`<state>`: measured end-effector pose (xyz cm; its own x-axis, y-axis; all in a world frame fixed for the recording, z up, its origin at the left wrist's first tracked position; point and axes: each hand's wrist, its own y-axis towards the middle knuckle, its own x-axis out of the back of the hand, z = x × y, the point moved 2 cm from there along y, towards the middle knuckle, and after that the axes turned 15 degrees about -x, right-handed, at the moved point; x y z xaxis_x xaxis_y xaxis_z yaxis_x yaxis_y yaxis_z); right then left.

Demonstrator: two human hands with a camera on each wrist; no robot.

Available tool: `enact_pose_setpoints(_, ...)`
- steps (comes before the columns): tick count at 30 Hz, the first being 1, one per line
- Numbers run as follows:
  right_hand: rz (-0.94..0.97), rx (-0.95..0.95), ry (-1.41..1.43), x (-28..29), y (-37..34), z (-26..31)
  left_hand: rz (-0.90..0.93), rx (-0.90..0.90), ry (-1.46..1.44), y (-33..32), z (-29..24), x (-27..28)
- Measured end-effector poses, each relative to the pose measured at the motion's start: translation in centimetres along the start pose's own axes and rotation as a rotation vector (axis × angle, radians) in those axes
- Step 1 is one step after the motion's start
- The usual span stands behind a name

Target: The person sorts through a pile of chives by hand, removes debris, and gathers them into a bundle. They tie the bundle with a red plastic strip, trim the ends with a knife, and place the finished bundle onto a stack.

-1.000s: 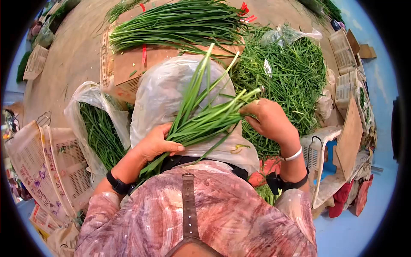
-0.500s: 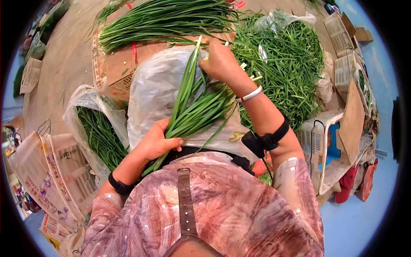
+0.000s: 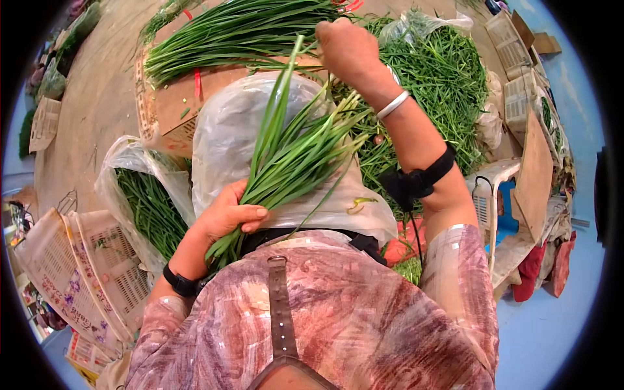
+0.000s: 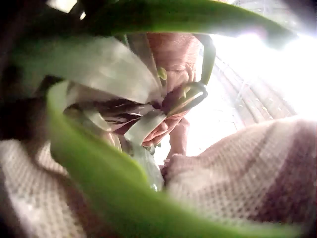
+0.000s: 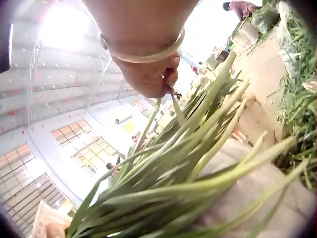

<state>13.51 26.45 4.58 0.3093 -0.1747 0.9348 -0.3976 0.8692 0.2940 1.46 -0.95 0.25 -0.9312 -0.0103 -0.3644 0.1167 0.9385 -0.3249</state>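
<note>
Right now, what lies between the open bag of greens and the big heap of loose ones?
In the head view, a pale plastic sheet lies between them, with a bunch of greens held over it by the left hand.

A cardboard-topped crate is kinda the anchor here: there's a cloudy plastic bag just on its near side, plus pale printed crates nearer and to its left. Well off to its right sit a white crate, something blue, a wooden board and some dark red cloth.
</note>
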Motion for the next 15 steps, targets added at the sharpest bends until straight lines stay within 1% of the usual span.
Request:
enact_pose_setpoints(2,-0.035,0.043,-0.075,0.6,1.7,-1.6,0.026,0.112,-0.273,-0.3,0.2,0.3)
enact_pose_setpoints(3,-0.042,0.062,-0.083,1.0,2.3,-2.7,0.029,0.111,-0.272,-0.3,0.5,0.6)
enact_pose_setpoints(4,-0.266,0.191,0.005,0.5,2.7,-4.4,0.061,0.106,-0.291,-0.4,0.9,1.0)
enact_pose_setpoints(5,-0.252,0.181,-0.035,0.5,3.3,-6.2,0.09,0.1,-0.311,-0.4,1.2,1.2)
enact_pose_setpoints(6,-0.19,0.039,-0.173,0.8,4.6,-8.8,0.088,0.095,-0.313,-0.5,1.3,1.4)
enact_pose_setpoints(7,-0.175,-0.008,-0.218,1.3,5.3,-11.4,0.09,0.094,-0.367,-0.6,1.4,1.5)
enact_pose_setpoints(8,-0.118,-0.189,-0.207,2.4,5.1,-13.4,0.093,0.094,-0.421,-0.7,1.5,1.5)
enact_pose_setpoints(9,-0.1,-0.305,-0.217,3.5,4.3,-15.5,0.092,0.089,-0.422,-0.6,1.7,1.8)
enact_pose_setpoints(10,-0.11,-0.373,-0.265,3.1,3.6,-18.5,0.089,0.101,-0.529,-0.6,2.0,1.9)
enact_pose_setpoints(11,-0.042,-0.397,-0.355,3.8,1.9,-19.3,0.088,0.113,-0.635,-0.6,2.1,2.0)
enact_pose_setpoints(12,-0.014,-0.4,-0.296,4.1,-0.3,-19.7,0.09,0.104,-0.634,-0.6,2.1,2.0)
enact_pose_setpoints(13,0.013,-0.401,-0.238,3.8,-2.4,-20.1,0.098,0.104,-0.695,-0.5,2.2,1.9)
enact_pose_setpoints(14,0.242,-0.454,0.018,2.6,-3.8,-20.6,0.104,0.105,-0.757,-0.4,2.2,1.8)
enact_pose_setpoints(15,0.466,-0.657,0.384,3.3,-6.1,-17.6,0.102,0.099,-0.757,-0.4,2.2,1.7)
